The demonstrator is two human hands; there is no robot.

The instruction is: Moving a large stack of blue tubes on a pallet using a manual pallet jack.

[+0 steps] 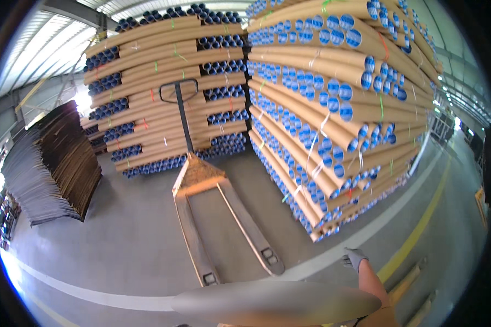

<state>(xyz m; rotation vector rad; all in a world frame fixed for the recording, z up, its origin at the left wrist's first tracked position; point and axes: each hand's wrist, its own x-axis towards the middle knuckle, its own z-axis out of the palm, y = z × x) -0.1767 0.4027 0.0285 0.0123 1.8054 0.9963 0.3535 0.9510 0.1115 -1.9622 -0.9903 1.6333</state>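
1. Your gloved right hand (355, 257) hangs free, fingers loosely curled, gripping nothing; the left hand is out of view.
2. The pallet jack (218, 218) sits ahead on the floor (125, 245), forks toward you, handle upright.
3. Bundled tubes (322, 120) lie stacked flat, strapped so they cannot roll.

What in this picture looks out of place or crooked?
The right-hand stack of cardboard tubes seems to lean, though the fisheye lens may cause that. A pallet jack stands unattended between the stacks.
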